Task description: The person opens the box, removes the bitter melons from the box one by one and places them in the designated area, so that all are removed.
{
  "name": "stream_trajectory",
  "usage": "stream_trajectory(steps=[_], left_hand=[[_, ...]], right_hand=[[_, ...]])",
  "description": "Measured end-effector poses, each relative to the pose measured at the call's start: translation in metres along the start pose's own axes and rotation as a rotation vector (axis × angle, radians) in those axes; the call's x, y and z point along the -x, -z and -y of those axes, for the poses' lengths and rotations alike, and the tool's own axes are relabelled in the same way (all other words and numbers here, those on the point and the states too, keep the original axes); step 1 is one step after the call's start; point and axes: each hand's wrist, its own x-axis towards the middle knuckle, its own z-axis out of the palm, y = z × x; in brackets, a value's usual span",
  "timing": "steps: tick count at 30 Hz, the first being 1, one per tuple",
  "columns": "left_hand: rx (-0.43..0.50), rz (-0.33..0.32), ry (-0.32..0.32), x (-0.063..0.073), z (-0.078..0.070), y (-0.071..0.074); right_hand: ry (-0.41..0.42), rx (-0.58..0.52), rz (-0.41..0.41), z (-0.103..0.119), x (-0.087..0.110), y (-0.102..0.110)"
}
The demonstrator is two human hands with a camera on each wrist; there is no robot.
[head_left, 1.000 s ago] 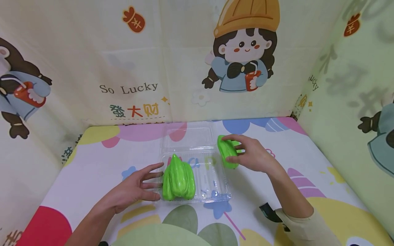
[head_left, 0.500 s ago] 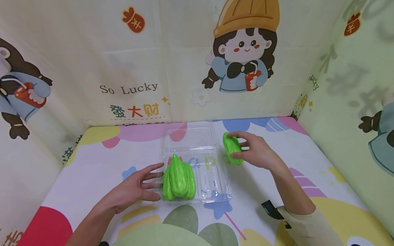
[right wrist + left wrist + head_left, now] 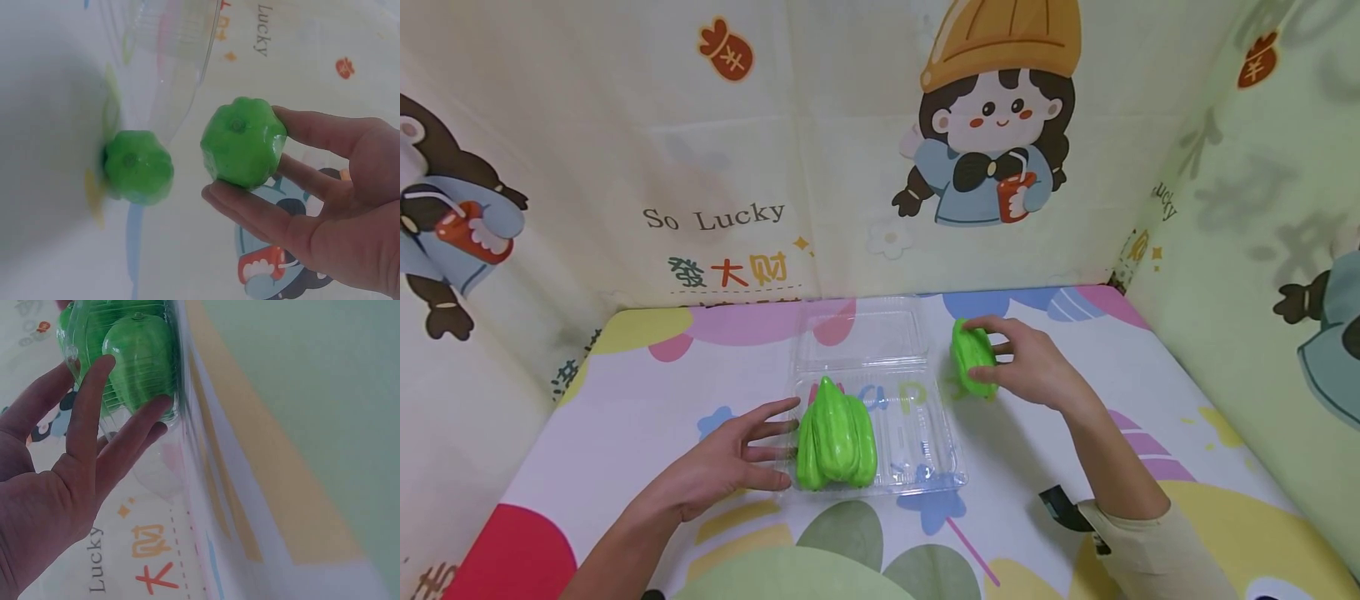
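In the head view, my right hand [image 3: 1026,362] pinches a green ribbed toy gourd [image 3: 972,354] between thumb and fingers, right of a clear plastic clamshell box [image 3: 921,433]. The right wrist view shows this gourd's stem end close up. A second green gourd [image 3: 139,167] lies on the table there, largely hidden behind the held one from the head. Several more gourds [image 3: 837,429] are piled in the box's left half, one on top with its tip pointing away. My left hand [image 3: 726,458] has its fingers spread, fingertips right at the box's left wall.
The box's lid [image 3: 861,329] lies folded back toward the rear wall. A patterned cloth [image 3: 715,350] covers the table. Printed curtains [image 3: 850,150] rise behind it and along both sides.
My right hand has moved a little to the right and away with the held gourd. The left hand, the box and the piled gourds stay where they were.
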Motion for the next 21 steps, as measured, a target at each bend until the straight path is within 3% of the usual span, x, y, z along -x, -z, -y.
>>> stream_trajectory(steps=[21], left_hand=[[0.004, 0.012, -0.017, 0.0, 0.001, 0.002]], right_hand=[[-0.097, -0.029, -0.032, -0.016, -0.007, 0.009]])
